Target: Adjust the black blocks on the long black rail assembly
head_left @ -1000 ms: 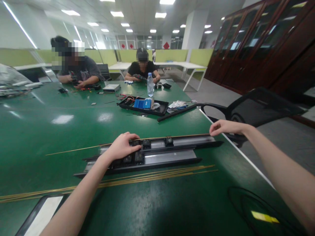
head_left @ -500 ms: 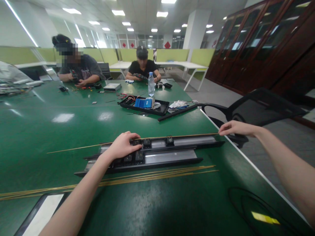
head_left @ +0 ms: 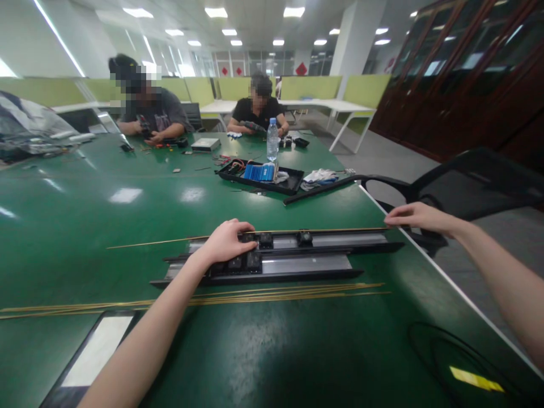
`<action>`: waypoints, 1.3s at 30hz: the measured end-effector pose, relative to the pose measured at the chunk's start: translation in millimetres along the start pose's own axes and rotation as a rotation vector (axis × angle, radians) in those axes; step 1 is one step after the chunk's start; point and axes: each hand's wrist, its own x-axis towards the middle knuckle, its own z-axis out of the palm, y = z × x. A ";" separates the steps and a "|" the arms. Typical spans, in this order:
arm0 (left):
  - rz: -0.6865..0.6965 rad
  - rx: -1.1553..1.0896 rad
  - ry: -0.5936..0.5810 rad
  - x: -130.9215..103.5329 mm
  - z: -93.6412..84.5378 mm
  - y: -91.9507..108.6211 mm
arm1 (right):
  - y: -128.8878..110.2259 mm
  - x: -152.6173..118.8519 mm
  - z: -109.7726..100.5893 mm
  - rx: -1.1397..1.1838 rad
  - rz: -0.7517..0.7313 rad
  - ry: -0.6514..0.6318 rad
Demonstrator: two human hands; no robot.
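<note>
Two long black rails with silver channels lie side by side on the green table. My left hand rests palm down on the black clips at the rails' left-middle. A thin brass rod runs along the far rail. My right hand pinches that rod's right end at the table's right edge. Several more brass rods lie in front of the rails.
A black tray with a blue part and cables, a water bottle and white gloves sit further back. Two other people work at the table's far side. A black chair stands to the right. A black-framed panel lies front left.
My right hand has slid to the right along the far rail, out to the brass rod's end at the table edge. My left hand stayed on the clips. The camera view shifted slightly.
</note>
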 end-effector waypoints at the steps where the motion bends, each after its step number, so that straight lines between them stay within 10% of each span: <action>1: 0.002 -0.001 -0.002 -0.1 0.7 -1.1 | -3.0 1.0 3.8 0.018 -0.016 0.036; 5: 0.016 0.014 0.012 -0.3 2.3 -3.0 | -31.5 -0.8 24.3 0.125 -0.118 0.138; 15: 0.013 0.010 0.013 0.0 3.0 -3.2 | -106.8 -2.0 85.1 -0.027 -0.417 -0.144; 39: -0.002 0.040 0.025 -0.8 3.8 -5.4 | -148.9 6.2 139.0 0.148 -0.495 -0.106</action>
